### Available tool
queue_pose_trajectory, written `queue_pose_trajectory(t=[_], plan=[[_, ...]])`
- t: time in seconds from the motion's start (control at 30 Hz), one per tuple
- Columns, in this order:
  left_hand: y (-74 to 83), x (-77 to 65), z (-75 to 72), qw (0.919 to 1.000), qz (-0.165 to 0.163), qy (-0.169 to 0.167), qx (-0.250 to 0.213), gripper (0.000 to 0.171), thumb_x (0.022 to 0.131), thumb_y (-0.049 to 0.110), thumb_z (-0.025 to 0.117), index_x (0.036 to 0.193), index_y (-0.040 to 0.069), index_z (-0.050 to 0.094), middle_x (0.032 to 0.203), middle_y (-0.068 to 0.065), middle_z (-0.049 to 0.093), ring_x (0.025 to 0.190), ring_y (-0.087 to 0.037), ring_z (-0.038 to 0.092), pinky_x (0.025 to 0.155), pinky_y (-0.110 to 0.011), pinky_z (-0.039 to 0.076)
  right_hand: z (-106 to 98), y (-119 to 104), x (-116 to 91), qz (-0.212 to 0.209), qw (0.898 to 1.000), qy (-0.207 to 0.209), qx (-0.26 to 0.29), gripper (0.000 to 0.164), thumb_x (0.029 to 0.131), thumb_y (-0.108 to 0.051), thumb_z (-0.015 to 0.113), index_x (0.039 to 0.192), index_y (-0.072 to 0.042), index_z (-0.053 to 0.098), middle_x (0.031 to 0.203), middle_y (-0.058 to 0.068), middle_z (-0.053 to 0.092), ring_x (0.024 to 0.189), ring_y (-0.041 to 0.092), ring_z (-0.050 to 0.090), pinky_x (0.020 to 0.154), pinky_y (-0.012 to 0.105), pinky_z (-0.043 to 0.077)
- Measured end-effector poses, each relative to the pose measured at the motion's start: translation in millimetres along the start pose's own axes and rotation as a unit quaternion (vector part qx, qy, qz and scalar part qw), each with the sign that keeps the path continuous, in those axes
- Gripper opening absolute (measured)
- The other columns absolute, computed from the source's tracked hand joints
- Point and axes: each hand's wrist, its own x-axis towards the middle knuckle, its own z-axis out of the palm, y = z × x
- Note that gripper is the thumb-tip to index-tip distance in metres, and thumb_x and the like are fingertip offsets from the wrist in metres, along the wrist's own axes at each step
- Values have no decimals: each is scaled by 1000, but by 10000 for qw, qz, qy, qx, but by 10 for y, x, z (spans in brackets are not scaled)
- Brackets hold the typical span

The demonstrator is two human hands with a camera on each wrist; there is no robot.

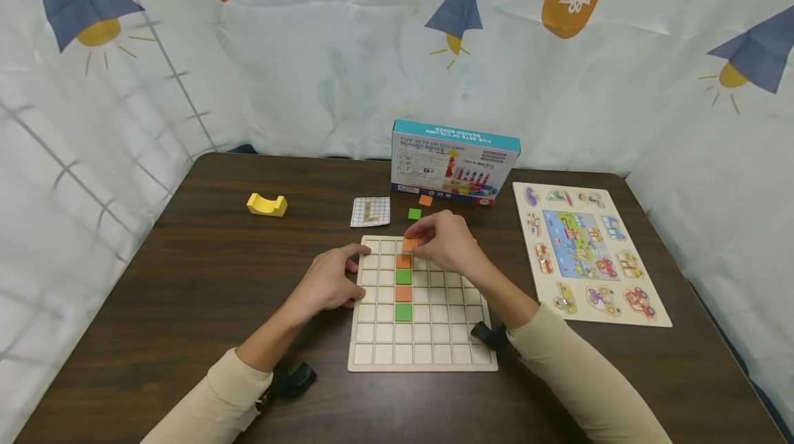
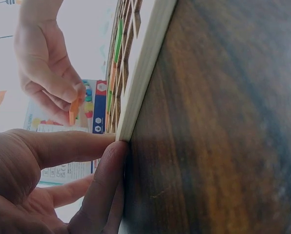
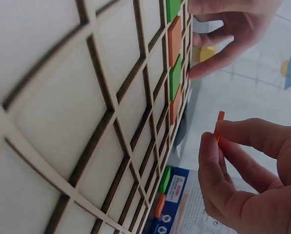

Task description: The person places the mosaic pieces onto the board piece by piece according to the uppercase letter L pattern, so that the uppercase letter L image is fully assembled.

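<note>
A pale wooden grid board [image 1: 423,358] lies flat on the table. Down one of its columns run orange and green square tiles, including a green tile [image 1: 404,312] at the near end and an orange tile [image 1: 404,261] at the far end. My right hand [image 1: 448,243] pinches another orange tile [image 3: 220,124] between thumb and fingertips, raised above the board's far rows. At the board's left edge, my left hand [image 1: 329,277] is spread, its fingertips [image 2: 115,151] touching the rim. The left palm is partly out of view.
Beyond the board lie a green tile [image 1: 414,214], an orange tile [image 1: 425,200] and a small pattern card [image 1: 370,212]. A beaded toy box [image 1: 455,161] stands behind them. A yellow curved block [image 1: 267,205] sits left; a vehicle puzzle board [image 1: 592,254] lies right.
</note>
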Motion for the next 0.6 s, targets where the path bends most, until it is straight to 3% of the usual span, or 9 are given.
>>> queue_pose_trajectory(t=[0.6], plan=[[-1,8,0,10000,-2,-19,30,74,77,-6,76,145,13,59,114,-18,61,54,-14,68,52,-29,60,72,-36,-272,-8,9995,-303,14,21,82,-6,85,100,-16,82,86,-2,70,85,17,64,72,30,51]])
